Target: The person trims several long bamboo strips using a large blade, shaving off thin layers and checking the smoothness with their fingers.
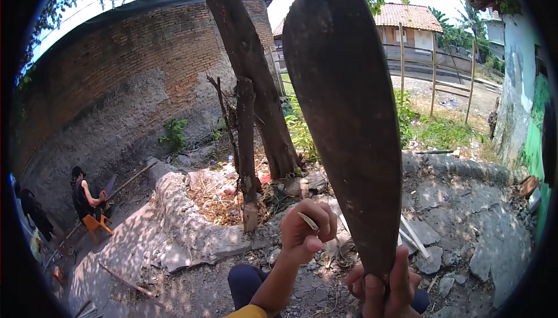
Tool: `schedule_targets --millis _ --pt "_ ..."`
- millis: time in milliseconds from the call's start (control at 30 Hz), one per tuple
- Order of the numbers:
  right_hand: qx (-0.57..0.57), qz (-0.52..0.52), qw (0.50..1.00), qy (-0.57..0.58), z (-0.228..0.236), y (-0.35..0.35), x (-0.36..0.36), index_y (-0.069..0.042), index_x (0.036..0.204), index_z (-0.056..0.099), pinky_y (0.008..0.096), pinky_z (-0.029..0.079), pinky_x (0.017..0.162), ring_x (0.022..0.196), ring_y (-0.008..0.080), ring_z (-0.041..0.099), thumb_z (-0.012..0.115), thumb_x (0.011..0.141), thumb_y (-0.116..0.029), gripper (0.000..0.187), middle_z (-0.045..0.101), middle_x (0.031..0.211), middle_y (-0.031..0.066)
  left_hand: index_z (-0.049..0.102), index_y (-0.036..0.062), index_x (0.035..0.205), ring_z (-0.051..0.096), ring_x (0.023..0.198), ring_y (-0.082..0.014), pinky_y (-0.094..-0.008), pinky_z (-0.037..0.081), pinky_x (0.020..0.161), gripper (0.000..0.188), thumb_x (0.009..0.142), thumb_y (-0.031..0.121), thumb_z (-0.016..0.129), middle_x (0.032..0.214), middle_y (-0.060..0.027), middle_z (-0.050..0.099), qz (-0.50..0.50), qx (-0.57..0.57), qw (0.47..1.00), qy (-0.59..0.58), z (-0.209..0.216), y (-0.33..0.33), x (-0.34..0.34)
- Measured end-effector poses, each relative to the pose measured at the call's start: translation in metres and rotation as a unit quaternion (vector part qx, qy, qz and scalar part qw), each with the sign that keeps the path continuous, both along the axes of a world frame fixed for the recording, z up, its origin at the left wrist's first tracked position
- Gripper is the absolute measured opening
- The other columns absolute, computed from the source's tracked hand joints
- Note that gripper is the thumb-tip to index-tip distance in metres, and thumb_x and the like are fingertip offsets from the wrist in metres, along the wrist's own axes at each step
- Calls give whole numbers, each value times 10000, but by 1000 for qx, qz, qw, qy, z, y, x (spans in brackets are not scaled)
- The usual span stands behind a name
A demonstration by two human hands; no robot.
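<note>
Right hand [383, 289] is wrapped around the base of one big dark blade [349, 115], a broad machete type held upright with the tip out of frame at the top. Judging by the grip low on the tang end, it's raised close to the camera so the flat face can be looked over. Left hand [305, 231] is clenched round one thin pale sliver [308, 220], maybe a bamboo strip or a small stick — can't tell which; it pokes out between the fingers, pinched so it stays put just beside the blade. Both hands sit above the person's knees in dark trousers [247, 280]. Counts: one blade, one sliver, two hands. Around them are two tree trunks [256, 85], one thick and leaning, one thinner and cut off short, standing in a low stone-edged bed [180, 219] full of dry litter. One other person [84, 193] sits well apart at left on an orange stool [96, 223] by the brick wall [133, 68]. A few pale loose slats [414, 235] lie on the rubble near the blade — number unclear.
</note>
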State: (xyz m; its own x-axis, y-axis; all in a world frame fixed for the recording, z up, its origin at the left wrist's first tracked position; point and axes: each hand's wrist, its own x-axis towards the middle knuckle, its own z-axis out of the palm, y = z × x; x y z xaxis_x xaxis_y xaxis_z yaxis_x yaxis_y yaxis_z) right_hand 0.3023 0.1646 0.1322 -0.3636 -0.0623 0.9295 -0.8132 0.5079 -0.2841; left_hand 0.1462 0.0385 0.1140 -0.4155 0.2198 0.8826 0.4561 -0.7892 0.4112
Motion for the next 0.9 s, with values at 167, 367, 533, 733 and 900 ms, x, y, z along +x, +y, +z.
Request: schedule_targets --millis 167,367,533,733,900 --pt "3 -8 999 -46 0 0 0 29 1529 362 306 502 535 562 180 613 519 977 23 574 694 782 132 562 1 877 584 621 -123 -238 430 544 287 909 214 751 706 -28 572 53 -1 998 -26 -3 -6 13" --pt "14 10 995 -102 -15 -4 -3 -151 1583 294 328 562 538 589 186 686 539 944 -9 699 693 722 138 547 -38 911 419 479 -82 -249 311 400 342 957 262 704 657 -34 474 101 -26 994 18 -12 -8 9" --pt "57 -21 992 -110 -4 -3 7 -5 1469 479 324 524 563 628 230 673 560 962 13 514 682 786 140 657 -63 971 661 695 -208 -316 513 609 418 969 355 638 810 -133 676 22 -53 998 9 -14 -15 4" --pt "44 -17 994 -99 -8 -5 1 -91 1517 410 336 544 558 609 221 680 561 951 -1 593 682 752 136 590 -61 917 426 478 -130 -287 325 423 383 1030 305 571 706 -107 538 -4 -14 1000 -13 -10 -9 10" --pt "59 -53 992 -101 -2 -4 3 -32 1465 499 344 496 550 584 249 625 586 956 3 517 665 777 136 653 -44 966 555 574 -125 -253 435 476 475 1048 399 501 808 -126 673 35 -69 997 -24 -13 -17 10"
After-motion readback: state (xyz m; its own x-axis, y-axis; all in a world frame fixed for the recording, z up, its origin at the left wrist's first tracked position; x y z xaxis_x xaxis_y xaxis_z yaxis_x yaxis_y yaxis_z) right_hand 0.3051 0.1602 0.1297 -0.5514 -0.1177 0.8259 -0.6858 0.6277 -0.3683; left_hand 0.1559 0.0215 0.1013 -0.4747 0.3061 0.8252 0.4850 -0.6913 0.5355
